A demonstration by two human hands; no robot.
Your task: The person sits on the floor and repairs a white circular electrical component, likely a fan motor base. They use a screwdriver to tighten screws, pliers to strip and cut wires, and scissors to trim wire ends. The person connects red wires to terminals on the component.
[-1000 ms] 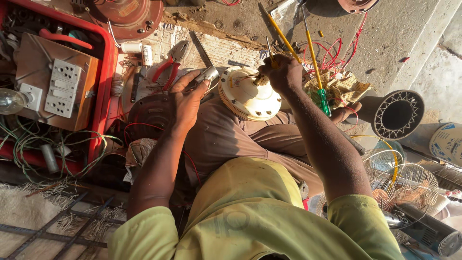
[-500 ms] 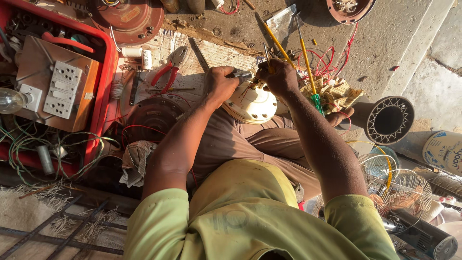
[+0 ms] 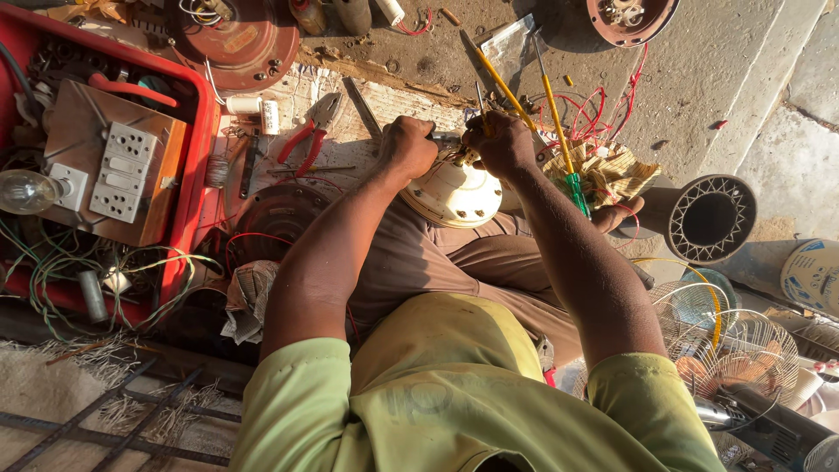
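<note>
Hands are closed over the far rim of a cream round housing, which is propped on the person's lap. The left hand is clenched around a small metal tool at that rim; a second ago it was open and lower on the housing's left side, so a grip has since been taken. The right hand is curled at the rim just right of the left hand, its fingers pinched on something thin; what exactly is pinched cannot be told. It was there earlier too, and the housing has stayed in place. Work is judged to have gone from reaching to acting on the rim. Left of the housing, red pliers lie on the floor; farther left a switch board sits in a red tray. Right of the housing a green-handled screwdriver lies among red wires.
</note>
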